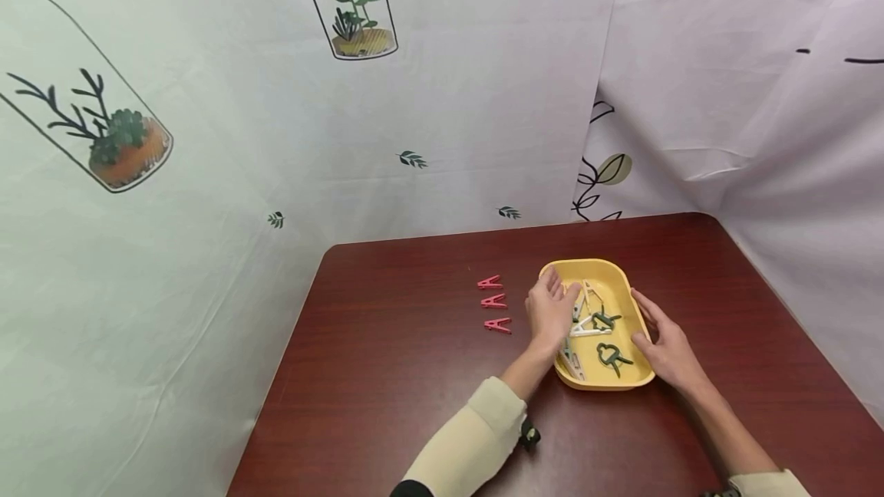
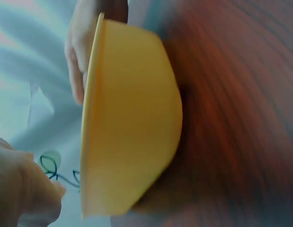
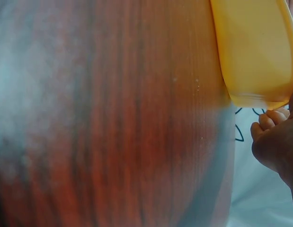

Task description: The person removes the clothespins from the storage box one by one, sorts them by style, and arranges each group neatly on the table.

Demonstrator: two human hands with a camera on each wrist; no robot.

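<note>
A shallow yellow plastic tray [image 1: 602, 271] stands on the right part of the table. Inside lie several pale clothespins [image 1: 591, 331] and green plant clips [image 1: 611, 357]. My left hand [image 1: 549, 311] is over the tray's left edge, fingers loosely extended, partly covering the contents; in the left wrist view a gap separates it from the rim. With my right hand [image 1: 666, 347] I hold the tray's right rim, thumb on the inner side and fingers outside. Three pink clothespins, a far one [image 1: 489, 282], a middle one [image 1: 493, 301] and a near one [image 1: 498, 325], lie in a column left of the tray.
The dark reddish-brown table [image 1: 387, 359] has rounded far corners. Behind and beside it hangs a white cloth [image 1: 470, 98] printed with plants. Table surface extends left of the pink clothespins and right of the tray.
</note>
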